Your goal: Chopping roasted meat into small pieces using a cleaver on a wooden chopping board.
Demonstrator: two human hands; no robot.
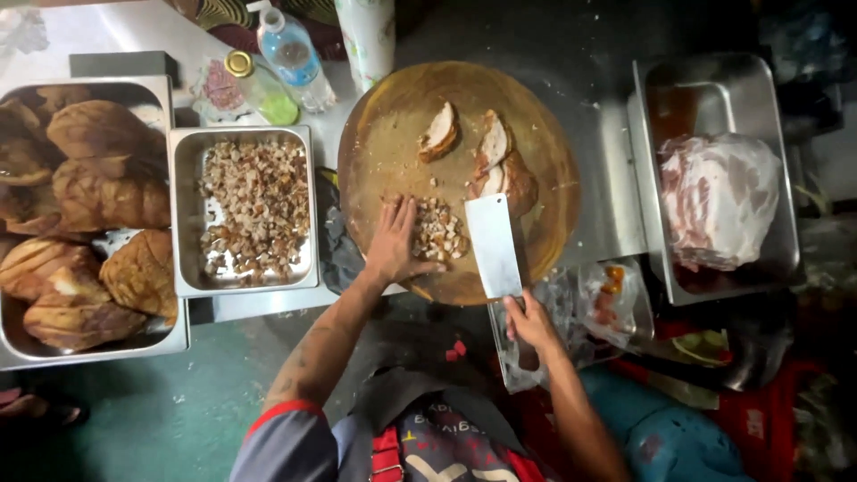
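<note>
A round wooden chopping board (393, 116) carries a small heap of diced cooked meat (439, 234) near its front edge and a few larger meat slices (494, 156) farther back. My left hand (393, 243) lies flat on the board, its fingers against the left side of the diced heap. My right hand (528, 323) grips the handle of a broad cleaver (493, 245), whose blade lies on the board just right of the heap.
A steel pan of diced meat (181, 214) stands left of the board, with a larger steel tray of browned meat pieces (178, 337) beyond it. A steel tray holding bagged raw meat (786, 241) is at right. Bottles (295, 58) stand behind.
</note>
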